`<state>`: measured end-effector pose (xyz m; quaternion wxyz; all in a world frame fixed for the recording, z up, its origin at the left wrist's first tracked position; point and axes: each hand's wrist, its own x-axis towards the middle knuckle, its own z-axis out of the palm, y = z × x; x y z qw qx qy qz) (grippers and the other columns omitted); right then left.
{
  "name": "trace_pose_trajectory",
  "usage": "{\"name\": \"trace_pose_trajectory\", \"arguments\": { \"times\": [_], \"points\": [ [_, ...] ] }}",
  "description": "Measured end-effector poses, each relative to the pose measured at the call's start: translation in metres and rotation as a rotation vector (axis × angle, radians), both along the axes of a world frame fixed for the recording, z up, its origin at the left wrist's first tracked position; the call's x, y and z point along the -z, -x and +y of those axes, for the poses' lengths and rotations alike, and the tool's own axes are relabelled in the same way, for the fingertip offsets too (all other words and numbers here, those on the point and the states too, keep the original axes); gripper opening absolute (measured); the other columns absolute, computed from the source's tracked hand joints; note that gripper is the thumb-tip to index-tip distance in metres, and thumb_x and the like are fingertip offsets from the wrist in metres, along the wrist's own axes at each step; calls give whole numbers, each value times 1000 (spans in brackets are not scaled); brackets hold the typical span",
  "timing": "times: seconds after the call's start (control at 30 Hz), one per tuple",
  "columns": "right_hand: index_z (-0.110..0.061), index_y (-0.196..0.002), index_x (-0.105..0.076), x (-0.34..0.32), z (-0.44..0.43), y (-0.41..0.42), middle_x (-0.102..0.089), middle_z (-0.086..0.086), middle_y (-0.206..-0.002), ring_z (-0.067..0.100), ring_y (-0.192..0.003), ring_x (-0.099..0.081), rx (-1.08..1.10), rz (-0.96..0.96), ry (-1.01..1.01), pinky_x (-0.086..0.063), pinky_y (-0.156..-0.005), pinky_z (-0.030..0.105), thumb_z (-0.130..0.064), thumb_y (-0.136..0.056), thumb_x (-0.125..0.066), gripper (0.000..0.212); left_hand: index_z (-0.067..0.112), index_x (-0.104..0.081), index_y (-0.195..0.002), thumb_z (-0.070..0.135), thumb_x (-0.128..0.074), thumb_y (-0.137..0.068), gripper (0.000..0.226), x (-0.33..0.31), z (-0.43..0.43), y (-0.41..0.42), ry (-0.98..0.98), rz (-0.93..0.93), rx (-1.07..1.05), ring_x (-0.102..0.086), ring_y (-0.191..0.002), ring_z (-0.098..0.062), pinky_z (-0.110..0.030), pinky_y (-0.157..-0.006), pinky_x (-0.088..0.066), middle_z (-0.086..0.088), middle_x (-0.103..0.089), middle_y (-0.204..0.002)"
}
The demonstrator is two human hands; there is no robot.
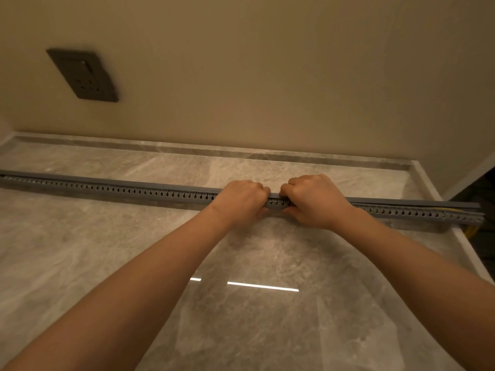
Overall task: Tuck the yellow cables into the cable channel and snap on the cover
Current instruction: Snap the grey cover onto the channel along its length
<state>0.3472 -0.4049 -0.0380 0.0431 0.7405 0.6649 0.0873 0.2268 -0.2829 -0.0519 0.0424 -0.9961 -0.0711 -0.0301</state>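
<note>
A long grey slotted cable channel [134,192] lies across the marble counter from the left edge to the right end. A grey cover strip [107,181] sits along its top. My left hand [241,199] and my right hand [313,200] clamp the channel side by side near its middle, fingers curled over the top, thumbs on the near side. Yellow cables [452,210] show inside the channel at its right end, and a yellow loop [470,231] hangs off the counter edge there. Elsewhere the cables are hidden.
The marble counter [241,303] meets a beige wall [267,76] at a low stone upstand. A dark wall socket plate [83,74] is mounted at the upper left. The counter ends at a raised white edge [468,253] on the right, with a dark gap beyond.
</note>
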Motion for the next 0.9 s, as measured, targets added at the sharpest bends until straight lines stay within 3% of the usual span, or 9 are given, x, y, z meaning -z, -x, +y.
{"name": "trace_pose_trajectory", "arguments": {
  "times": [0.2, 0.3, 0.63, 0.77, 0.9],
  "points": [
    [-14, -95, -60, 0, 0, -4, -65, 3, -89, 24, -77, -59, -3, 64, -31, -29, -59, 28, -29, -85, -55, 18, 12, -58, -99, 21, -52, -90, 15, 0, -25, -10, -35, -97, -109, -52, -95, -22, -30, -59, -32, -4, -59, -100],
    [-15, -91, -61, 0, 0, -5, -65, 4, -86, 25, -75, -59, 0, 94, -39, -29, -59, 27, -29, -85, -57, 16, 9, -58, -98, 11, -50, -89, 12, -3, -32, -15, -66, -60, -152, -54, -94, -25, -31, -61, -31, -8, -59, -100],
    [-19, -95, -67, 14, -9, -7, -66, 0, -85, 20, -76, -60, 126, 299, -220, -37, -60, 26, -45, -77, -66, 31, 7, -59, -102, 10, -47, -91, 17, -7, -34, -15, -180, 53, -59, -56, -92, -27, -31, -63, -32, -11, -59, -103],
    [-17, -100, -67, 22, -21, -3, -65, 0, -89, 18, -85, -58, 177, 405, -277, -45, -66, 29, -32, -74, -72, 31, 8, -59, -100, 13, -48, -91, 15, -6, -34, -14, -182, 52, -62, -57, -91, -26, -31, -63, -32, -10, -59, -102],
    [-15, -104, -66, 25, -35, -7, -65, 2, -93, 21, -92, -56, 202, 363, -288, -42, -67, 29, -22, -70, -76, 36, 9, -59, -99, 17, -51, -90, 15, -5, -33, -15, -174, 40, -59, -56, -90, -26, -31, -63, -32, -10, -59, -101]
  ]
}}
